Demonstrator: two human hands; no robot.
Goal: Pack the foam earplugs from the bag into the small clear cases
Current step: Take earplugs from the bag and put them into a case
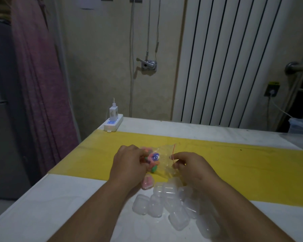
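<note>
Left hand (129,161) curls round the bag (164,154) where the earplugs (153,158) bunch; right hand (191,167) pinches its mouth. One bag — about ten clear cases (166,201) heaped near, exact count unclear.

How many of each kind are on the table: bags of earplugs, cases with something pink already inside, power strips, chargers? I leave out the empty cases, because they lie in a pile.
Bag of earplugs: 1
Case with pink inside: 1
Power strip: 1
Charger: 1
Total: 4
</note>
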